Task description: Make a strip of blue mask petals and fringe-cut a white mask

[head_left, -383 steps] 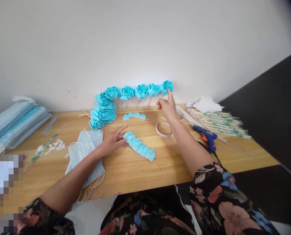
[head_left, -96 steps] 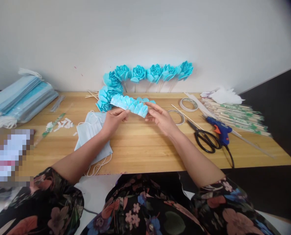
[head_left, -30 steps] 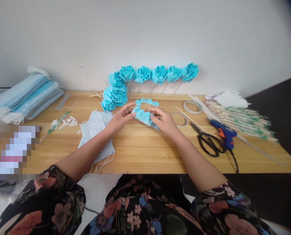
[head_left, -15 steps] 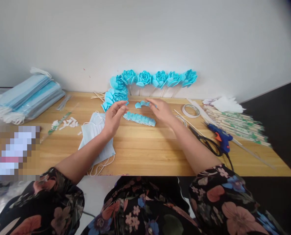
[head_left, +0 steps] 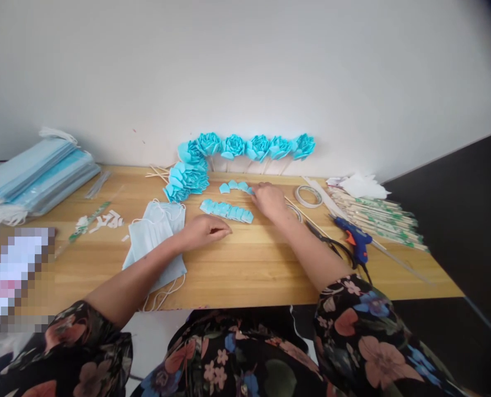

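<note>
My left hand (head_left: pixel 206 231) hovers low over the table just in front of a row of overlapping light-blue petals (head_left: pixel 226 210). Its fingers are curled together and nothing shows in them. Farther back, my right hand (head_left: pixel 270 199) reaches to the right end of a curved line of small blue petals (head_left: pixel 233 185). Its bent fingertips are closed on the last petal (head_left: pixel 250 190), partly covering it. Behind both rows, several blue flowers (head_left: pixel 233 146) on thin sticks lean along the wall, with more piled at the left.
Blue face masks (head_left: pixel 154 234) lie under my left forearm; a mask stack (head_left: pixel 38 176) sits far left beside white scraps (head_left: pixel 111 219). Right are tape rolls (head_left: pixel 308 197), scissors (head_left: pixel 316 229), a blue glue gun (head_left: pixel 355 237) and wrapped sticks (head_left: pixel 377 212).
My left hand has moved down and toward me, away from the petal rows. My right hand stays by the curved petal line, where more petals are now visible. The whole view has shifted slightly.
</note>
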A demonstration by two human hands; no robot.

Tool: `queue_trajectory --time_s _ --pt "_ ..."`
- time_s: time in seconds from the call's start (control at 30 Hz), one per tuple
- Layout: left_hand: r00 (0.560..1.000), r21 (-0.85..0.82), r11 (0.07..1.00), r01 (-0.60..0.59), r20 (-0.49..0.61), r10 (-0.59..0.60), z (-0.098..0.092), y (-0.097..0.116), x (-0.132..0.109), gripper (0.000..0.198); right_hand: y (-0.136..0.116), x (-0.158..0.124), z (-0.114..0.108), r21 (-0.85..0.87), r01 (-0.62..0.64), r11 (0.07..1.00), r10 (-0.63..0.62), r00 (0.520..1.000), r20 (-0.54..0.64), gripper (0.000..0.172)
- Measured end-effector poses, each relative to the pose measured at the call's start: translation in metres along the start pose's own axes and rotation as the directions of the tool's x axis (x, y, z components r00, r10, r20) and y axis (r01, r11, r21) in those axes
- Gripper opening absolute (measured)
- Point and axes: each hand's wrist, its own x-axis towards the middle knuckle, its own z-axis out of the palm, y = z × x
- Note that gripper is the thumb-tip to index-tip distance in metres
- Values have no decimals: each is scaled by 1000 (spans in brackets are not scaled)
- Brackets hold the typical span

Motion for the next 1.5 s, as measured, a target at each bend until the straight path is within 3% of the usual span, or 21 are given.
queue_trajectory --time_s 0.17,0.23,0.27,0.3,0.33,0.4,0.43,0.5,0.6,0.67,0.8,1.0,1.2,1.37,1.5 --pt "989 69 997 35 141 -45 -9 8 2 29 10 -7 -9 175 -145 974 158 985 -63 23" --pt "980 49 998 40 193 -49 -15 16 6 28 12 -13 -18 406 -162 900 200 978 -54 24" --pt "981 16 998 57 187 -59 -17 21 10 28 11 -17 -22 583 -155 797 211 977 -29 25" --pt "985 -34 996 84 155 -78 -20 25 14 28 8 -21 -25 776 -143 615 212 977 12 26" --pt "989 -101 988 118 96 -108 -21 29 20 29 4 -25 -28 916 -133 378 195 979 61 26" --pt "979 -280 945 169 -65 -195 -20 35 33 30 -7 -32 -31 989 -145 -31 128 981 147 31" --pt "961 -385 906 178 -130 -244 -18 38 39 30 -13 -35 -32 978 -161 -131 95 980 174 33" --pt "919 -579 799 159 -209 -334 -13 42 51 30 -23 -40 -32 960 -187 -211 54 978 202 34" --pt "874 -738 669 92 -263 -409 -6 46 60 29 -30 -44 -29 958 -197 -207 27 978 207 30" --pt "854 -755 650 86 -280 -438 -4 46 62 28 -29 -45 -27 966 -196 -170 9 980 200 29" --pt "867 -677 710 191 -223 -445 -7 42 61 26 -17 -44 -30 992 -128 -14 -28 991 128 31" --pt "920 -521 822 230 -158 -358 -13 37 66 24 -6 -38 -37 938 32 346 -101 995 3 32" --pt "891 -619 766 171 -235 -389 -12 33 68 37 -11 -42 -18 947 85 310 -45 996 -74 31" --pt "897 -662 713 231 -140 -420 0 30 65 36 -13 -47 -10 943 80 322 38 994 -98 30" --pt "890 -658 715 236 -149 -431 8 28 66 29 -16 -51 -10 928 62 367 62 994 -91 31"
